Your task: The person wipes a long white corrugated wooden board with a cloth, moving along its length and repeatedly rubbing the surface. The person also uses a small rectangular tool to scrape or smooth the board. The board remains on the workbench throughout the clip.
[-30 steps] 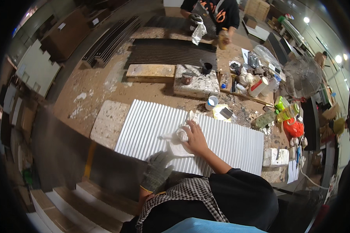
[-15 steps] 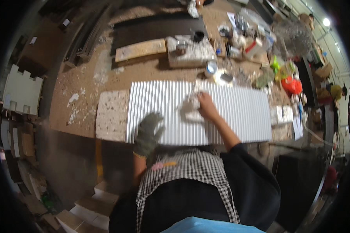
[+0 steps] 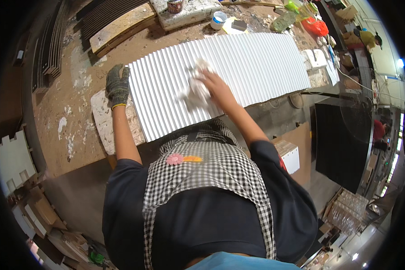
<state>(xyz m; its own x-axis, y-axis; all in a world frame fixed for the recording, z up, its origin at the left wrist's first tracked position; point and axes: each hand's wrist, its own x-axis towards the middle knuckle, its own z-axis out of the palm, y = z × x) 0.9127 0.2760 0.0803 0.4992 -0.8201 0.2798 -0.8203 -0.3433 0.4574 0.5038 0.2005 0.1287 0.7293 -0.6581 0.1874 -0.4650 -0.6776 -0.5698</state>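
Note:
A white, ribbed panel (image 3: 252,63) lies slantwise across the workbench. My right hand (image 3: 217,90) is bare and presses a crumpled white cloth (image 3: 195,92) onto the ribs near the panel's middle. The cloth is blurred by motion. At the panel's left end, my left hand (image 3: 117,85), in a dark grey knit glove with a yellow cuff, grips the edge near the far corner. Beneath that end, a paint-spotted white block (image 3: 104,121) sticks out. Another pale block (image 3: 318,77) shows past the right end.
Beyond the panel are a wooden board (image 3: 121,29), a white tub (image 3: 218,20), a dark sanding block (image 3: 239,25) and a red plastic bag (image 3: 315,27). Long dark strips (image 3: 51,45) lie at far left. A person (image 3: 368,39) is in the right background.
My left hand has gone from above the panel's near left part to its left edge. My right hand and the cloth have shifted left along the ribs. The view has tilted and turned.

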